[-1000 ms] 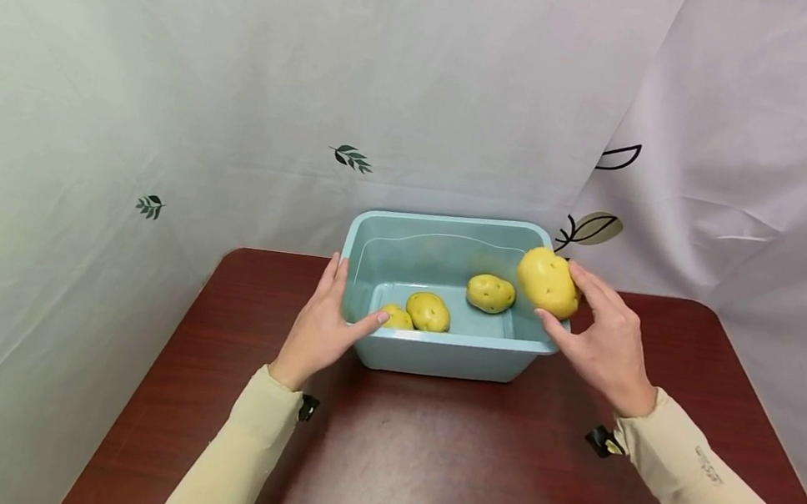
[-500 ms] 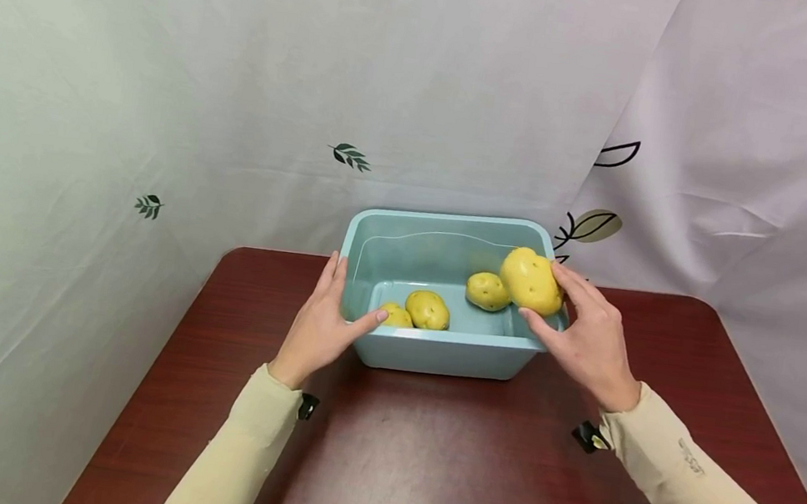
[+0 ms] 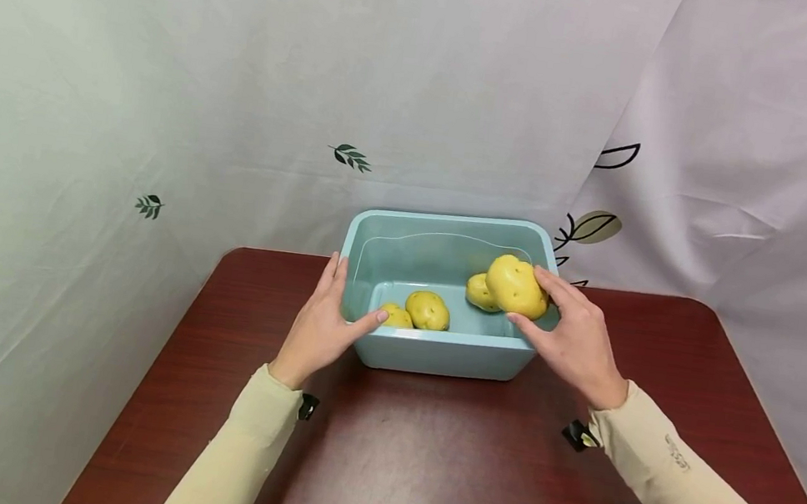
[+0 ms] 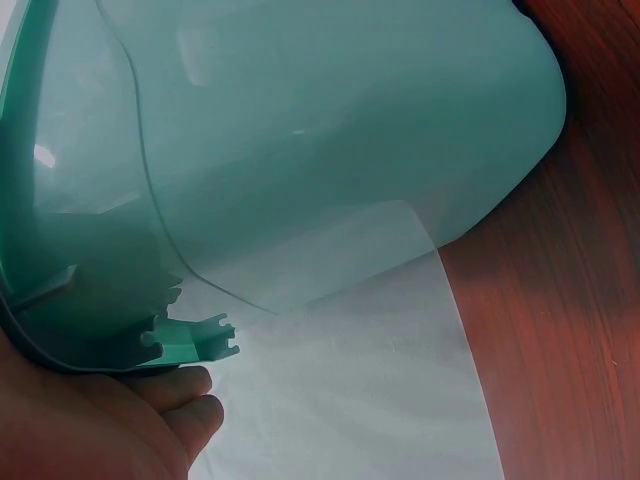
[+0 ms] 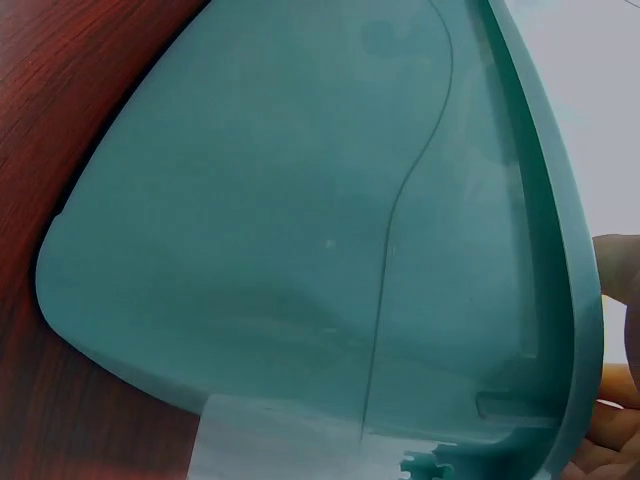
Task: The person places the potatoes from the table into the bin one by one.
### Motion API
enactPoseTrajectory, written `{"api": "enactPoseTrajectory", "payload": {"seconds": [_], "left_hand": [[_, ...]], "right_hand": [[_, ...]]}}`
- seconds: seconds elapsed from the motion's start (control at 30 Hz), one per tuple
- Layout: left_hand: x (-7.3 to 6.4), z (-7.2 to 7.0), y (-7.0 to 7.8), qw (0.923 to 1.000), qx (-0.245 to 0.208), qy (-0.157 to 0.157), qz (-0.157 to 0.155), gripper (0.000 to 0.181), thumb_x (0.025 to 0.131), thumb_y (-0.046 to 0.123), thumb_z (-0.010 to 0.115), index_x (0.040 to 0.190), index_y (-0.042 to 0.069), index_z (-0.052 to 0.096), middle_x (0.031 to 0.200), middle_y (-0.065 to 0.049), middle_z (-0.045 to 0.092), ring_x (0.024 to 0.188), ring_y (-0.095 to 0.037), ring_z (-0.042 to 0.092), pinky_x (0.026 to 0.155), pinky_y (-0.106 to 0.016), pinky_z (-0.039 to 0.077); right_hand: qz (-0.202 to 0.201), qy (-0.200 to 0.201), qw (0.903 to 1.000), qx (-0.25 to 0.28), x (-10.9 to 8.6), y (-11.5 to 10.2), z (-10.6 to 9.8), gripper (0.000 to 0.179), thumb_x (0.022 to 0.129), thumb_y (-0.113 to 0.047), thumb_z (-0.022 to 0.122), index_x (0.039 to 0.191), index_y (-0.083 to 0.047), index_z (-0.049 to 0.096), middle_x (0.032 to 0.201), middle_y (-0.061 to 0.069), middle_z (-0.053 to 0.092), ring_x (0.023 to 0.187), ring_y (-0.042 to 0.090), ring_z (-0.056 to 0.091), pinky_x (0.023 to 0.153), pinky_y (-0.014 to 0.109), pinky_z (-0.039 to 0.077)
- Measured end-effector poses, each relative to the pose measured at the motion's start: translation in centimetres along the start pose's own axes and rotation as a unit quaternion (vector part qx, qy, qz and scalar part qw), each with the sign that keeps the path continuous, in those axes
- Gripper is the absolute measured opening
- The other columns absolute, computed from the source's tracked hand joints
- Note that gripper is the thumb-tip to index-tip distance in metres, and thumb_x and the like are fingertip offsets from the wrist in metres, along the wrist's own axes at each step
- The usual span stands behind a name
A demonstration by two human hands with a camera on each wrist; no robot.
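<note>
In the head view a light blue plastic bin (image 3: 436, 357) stands at the table's far side. My left hand (image 3: 323, 322) holds its front left corner, thumb over the front rim and fingers along the left side. The left wrist view shows that hand's fingers (image 4: 190, 405) just under the rim. My right hand (image 3: 577, 341) grips a large yellow potato (image 3: 516, 286) between thumb and fingers, over the bin's right part. Behind it, partly covered, a smaller potato (image 3: 478, 291) lies on the bin floor. Another potato (image 3: 428, 310) and a partly hidden potato (image 3: 396, 316) lie at the front left.
The bin stands on a dark red wooden table (image 3: 378, 459) with rounded far corners. A pale cloth (image 3: 451, 107) printed with leaves hangs right behind the bin, and more cloth closes off both sides.
My right hand has moved left and slightly down with the potato, from the bin's right rim to over its inside, partly covering the smaller potato. My left hand has stayed at the corner.
</note>
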State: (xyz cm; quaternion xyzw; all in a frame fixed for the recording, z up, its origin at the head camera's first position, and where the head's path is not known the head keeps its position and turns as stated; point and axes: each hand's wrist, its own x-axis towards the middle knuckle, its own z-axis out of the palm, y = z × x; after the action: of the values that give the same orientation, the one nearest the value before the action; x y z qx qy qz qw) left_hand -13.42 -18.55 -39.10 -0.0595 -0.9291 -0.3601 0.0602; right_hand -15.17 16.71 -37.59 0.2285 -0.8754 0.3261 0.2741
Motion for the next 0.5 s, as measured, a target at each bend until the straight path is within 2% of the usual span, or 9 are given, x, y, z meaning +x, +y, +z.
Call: {"api": "enactPoseTrajectory", "payload": {"seconds": [0.17, 0.5], "left_hand": [[-0.02, 0.04, 0.00, 1.0000, -0.003, 0.000, 0.001, 0.107, 0.088, 0.061, 0.068, 0.162, 0.009, 0.011, 0.169, -0.001, 0.000, 0.150, -0.030, 0.024, 0.112, -0.057, 0.033], [-0.04, -0.01, -0.10, 1.0000, -0.003, 0.001, 0.002, 0.110, 0.086, 0.069, 0.064, 0.162, 0.008, 0.012, 0.169, -0.001, 0.000, 0.150, -0.029, 0.025, 0.112, -0.056, 0.034]], "right_hand": [[0.008, -0.021, 0.9997, 0.008, -0.10, -0.13, 0.35, 0.073, 0.073, -0.017, 0.092, 0.135, 0.005, 0.060, 0.133, 0.022, 0.062, 0.121, 0.039, 0.060, 0.096, 0.052, 0.049], [0.008, -0.049, 0.9987, 0.008, -0.01, -0.23, 0.47, 0.073, 0.072, -0.017, 0.093, 0.133, 0.005, 0.062, 0.133, 0.020, 0.063, 0.121, 0.037, 0.061, 0.096, 0.051, 0.050]]}}
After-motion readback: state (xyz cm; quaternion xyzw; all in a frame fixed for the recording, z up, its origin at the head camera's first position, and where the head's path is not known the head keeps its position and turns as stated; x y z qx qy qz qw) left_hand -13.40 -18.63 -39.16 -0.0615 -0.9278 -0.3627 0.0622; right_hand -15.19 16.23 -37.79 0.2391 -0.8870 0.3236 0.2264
